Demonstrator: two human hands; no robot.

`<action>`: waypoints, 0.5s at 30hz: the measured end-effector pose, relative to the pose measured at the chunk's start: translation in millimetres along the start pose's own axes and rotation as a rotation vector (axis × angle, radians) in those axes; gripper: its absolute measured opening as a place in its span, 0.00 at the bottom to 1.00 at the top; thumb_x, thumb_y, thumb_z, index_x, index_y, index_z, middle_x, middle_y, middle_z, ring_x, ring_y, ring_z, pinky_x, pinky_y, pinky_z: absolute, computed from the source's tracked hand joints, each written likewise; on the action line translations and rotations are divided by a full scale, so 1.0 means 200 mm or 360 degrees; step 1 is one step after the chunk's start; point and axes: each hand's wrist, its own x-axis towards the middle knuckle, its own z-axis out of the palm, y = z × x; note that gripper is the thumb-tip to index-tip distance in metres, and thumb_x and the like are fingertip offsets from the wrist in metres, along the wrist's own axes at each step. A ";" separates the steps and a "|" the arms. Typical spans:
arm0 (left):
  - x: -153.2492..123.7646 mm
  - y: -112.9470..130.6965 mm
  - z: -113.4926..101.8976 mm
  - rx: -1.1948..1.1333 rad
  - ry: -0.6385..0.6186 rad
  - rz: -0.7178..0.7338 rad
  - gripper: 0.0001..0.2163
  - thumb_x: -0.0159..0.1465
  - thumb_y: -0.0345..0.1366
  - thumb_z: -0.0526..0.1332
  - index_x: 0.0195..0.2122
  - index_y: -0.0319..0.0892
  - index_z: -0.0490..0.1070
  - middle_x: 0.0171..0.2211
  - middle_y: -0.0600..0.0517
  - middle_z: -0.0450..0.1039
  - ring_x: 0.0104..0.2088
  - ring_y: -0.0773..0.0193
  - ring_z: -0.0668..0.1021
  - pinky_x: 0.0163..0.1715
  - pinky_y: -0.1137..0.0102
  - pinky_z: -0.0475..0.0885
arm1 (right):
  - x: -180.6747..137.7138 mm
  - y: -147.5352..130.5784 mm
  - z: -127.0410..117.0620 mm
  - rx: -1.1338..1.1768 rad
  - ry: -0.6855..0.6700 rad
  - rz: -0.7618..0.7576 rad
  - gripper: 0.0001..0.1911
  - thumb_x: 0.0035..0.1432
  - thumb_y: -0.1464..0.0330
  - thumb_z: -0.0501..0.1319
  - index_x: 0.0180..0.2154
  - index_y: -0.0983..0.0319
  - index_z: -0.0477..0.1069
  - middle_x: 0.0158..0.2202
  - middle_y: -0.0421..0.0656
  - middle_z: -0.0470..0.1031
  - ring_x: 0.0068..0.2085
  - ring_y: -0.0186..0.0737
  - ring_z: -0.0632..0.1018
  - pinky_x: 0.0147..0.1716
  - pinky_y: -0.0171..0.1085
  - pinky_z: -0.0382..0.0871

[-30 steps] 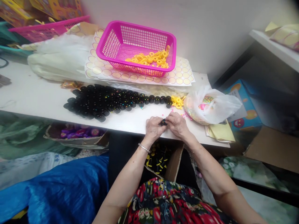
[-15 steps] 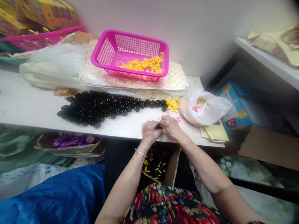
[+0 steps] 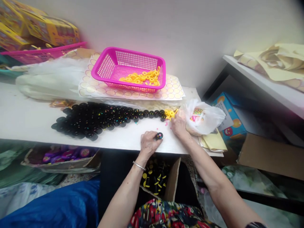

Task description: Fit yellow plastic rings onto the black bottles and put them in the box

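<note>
My left hand (image 3: 149, 143) is closed around a small black cup (image 3: 159, 136) above the table's front part. The cup's open end faces up and shows pink and other coloured bits inside. My right hand (image 3: 180, 124) reaches to the pile of small yellow rings (image 3: 170, 114), its fingertips drawn together at the pile's right edge. Whether a ring is between them cannot be made out. Left of the pile, a large group of black cups (image 3: 95, 118) stands close together, many with coloured bits in them. A white plastic bag (image 3: 206, 118) with colourful bits lies just right of my right hand.
A pink basket (image 3: 106, 77) with more yellow rings sits on printed sheets (image 3: 174, 85) at the back. Below the table edge, a cardboard box (image 3: 173, 183) holds black and yellow pieces. A shelf (image 3: 258, 76) juts in at the right. Some pink bits lie scattered near the rings.
My hands have parted: the right one moved forward and right to the yellow rings, while the left one keeps the black cup. The whole view has shifted, with the table lower in the picture.
</note>
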 end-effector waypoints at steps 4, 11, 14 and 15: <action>0.00 -0.01 0.01 -0.0028 -0.0008 -0.0001 0.09 0.49 0.40 0.64 0.32 0.45 0.74 0.32 0.53 0.75 0.36 0.61 0.72 0.37 0.66 0.62 | 0.03 0.03 0.03 -0.0008 0.0001 -0.0067 0.13 0.56 0.76 0.49 0.31 0.65 0.72 0.37 0.51 0.70 0.35 0.42 0.71 0.32 0.38 0.60; -0.01 -0.05 0.03 -0.0213 0.0067 0.0039 0.19 0.46 0.42 0.68 0.39 0.43 0.74 0.35 0.49 0.75 0.38 0.59 0.72 0.39 0.64 0.66 | -0.06 0.07 -0.01 0.1528 0.0369 0.0228 0.04 0.47 0.70 0.57 0.23 0.62 0.63 0.25 0.39 0.64 0.27 0.34 0.66 0.26 0.34 0.61; 0.00 -0.05 0.02 -0.0538 0.0276 -0.0011 0.18 0.49 0.44 0.66 0.39 0.41 0.73 0.37 0.47 0.74 0.38 0.61 0.72 0.39 0.66 0.68 | -0.14 0.07 -0.05 0.2497 0.0178 0.0530 0.09 0.42 0.67 0.63 0.24 0.62 0.62 0.20 0.34 0.61 0.22 0.30 0.63 0.22 0.32 0.59; -0.01 -0.03 0.01 -0.0639 0.0348 -0.0054 0.16 0.51 0.44 0.65 0.39 0.41 0.73 0.37 0.47 0.73 0.37 0.62 0.72 0.38 0.67 0.68 | -0.17 0.06 -0.07 0.2720 0.0091 0.0582 0.11 0.41 0.67 0.65 0.24 0.62 0.63 0.20 0.34 0.62 0.22 0.30 0.64 0.22 0.31 0.60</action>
